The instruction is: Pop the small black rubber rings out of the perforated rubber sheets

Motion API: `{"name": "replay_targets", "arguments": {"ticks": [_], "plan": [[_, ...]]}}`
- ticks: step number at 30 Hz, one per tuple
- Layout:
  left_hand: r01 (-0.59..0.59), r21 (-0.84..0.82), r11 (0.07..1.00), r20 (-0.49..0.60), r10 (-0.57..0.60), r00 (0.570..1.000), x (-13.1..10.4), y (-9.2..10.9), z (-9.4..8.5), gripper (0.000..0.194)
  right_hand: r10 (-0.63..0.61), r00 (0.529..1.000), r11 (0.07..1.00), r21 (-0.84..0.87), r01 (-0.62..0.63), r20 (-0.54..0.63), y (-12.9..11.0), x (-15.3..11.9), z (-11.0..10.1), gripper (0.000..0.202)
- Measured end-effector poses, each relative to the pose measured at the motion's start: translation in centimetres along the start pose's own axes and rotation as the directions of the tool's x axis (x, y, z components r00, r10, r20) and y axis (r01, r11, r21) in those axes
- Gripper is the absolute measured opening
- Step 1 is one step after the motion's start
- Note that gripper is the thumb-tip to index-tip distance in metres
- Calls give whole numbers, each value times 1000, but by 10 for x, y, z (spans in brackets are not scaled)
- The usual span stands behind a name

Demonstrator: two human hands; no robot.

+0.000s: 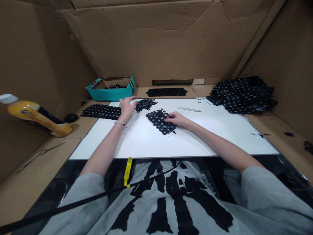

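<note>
A black sheet with rows of pale round spots (160,123) lies on the white board (195,140), with ragged bits at its edges. My right hand (178,118) pinches its right side between thumb and fingers. To the left, my left hand (127,107) hovers with fingers apart, holding nothing I can see. Just right of its fingertips is a loose pile of small black rings (145,104). Beneath and left of that wrist rests a flat strip of the same spotted black material (101,111).
At the back left stands a teal open box (110,94) with black rings inside. A black stack (167,92) sits behind the board, a pen (189,109) on it. Spotted sheets (242,94) are heaped right. A yellow bottle (36,116) and scissors (41,153) are left.
</note>
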State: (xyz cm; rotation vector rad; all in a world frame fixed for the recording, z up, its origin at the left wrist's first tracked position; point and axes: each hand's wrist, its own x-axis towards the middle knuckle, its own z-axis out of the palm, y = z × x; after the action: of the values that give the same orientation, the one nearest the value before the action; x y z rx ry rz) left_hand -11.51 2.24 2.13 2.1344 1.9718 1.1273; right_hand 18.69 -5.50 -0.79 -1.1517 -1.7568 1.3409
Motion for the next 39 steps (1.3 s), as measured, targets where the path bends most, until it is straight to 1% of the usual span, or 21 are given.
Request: {"name": "replay_targets", "arguments": {"ticks": [2,3,4,5,7,8,9,11,12,14,16,19,23,26,28,31,33,35,37,39], "plan": [[-116,-59,992,36,118,992,-4,12,-2,36,10,1000,1000,23,-10,6,0,0,0,41],[-194,-102,976,70,201,977,-8,20,-2,35,17,1000,999,34,-17,7,1,0,0,38],[-276,-151,949,109,293,950,-14,29,-2,34,22,1000,999,43,-22,5,2,1,0,37],[-354,-201,913,145,385,911,-21,39,-1,32,22,1000,998,50,-21,0,2,1,1,35],[-471,-271,840,211,529,822,-37,60,3,28,2,1000,998,56,-1,-14,4,2,1,34],[-503,-279,818,246,567,786,-45,70,5,27,-15,1000,998,57,17,-21,5,3,1,34],[-522,-273,808,267,585,766,-53,78,7,27,-34,999,997,63,36,-26,6,3,0,34],[-545,-261,797,283,603,746,-66,92,10,27,-72,997,992,100,73,-8,6,3,-2,37],[-550,-260,793,276,607,745,-70,96,10,25,-89,996,988,130,87,14,5,3,-4,39],[-549,-266,792,251,607,754,-75,101,11,20,-105,992,979,184,91,65,5,3,-8,42],[-535,-267,801,235,593,770,-76,102,11,15,-91,990,977,199,69,103,4,2,-11,44],[-524,-266,809,237,582,778,-74,99,11,15,-68,992,976,214,43,110,2,1,-12,46],[-539,-252,804,203,588,783,-73,96,13,12,-58,995,968,248,37,76,2,2,-9,48],[-550,-251,797,187,597,780,-73,94,15,10,-23,1000,974,226,18,18,5,3,-6,44],[-525,-271,807,194,580,791,-73,92,16,13,-15,1000,978,206,16,-9,7,5,-5,42],[-449,-289,846,218,515,829,-74,91,19,18,-47,999,983,174,49,-15,9,7,-4,42],[-404,-308,862,238,480,844,-73,90,23,19,-69,998,986,151,69,-8,9,8,-4,43],[-321,-359,876,258,424,868,-68,88,28,19,-68,998,988,135,69,-14,9,9,-4,42],[-159,-428,889,270,294,917,-58,80,32,17,-40,998,988,145,45,-37,9,9,-5,42],[17,-474,880,237,110,965,-43,67,31,18,-7,998,988,152,16,-56,9,9,-6,42]]}}
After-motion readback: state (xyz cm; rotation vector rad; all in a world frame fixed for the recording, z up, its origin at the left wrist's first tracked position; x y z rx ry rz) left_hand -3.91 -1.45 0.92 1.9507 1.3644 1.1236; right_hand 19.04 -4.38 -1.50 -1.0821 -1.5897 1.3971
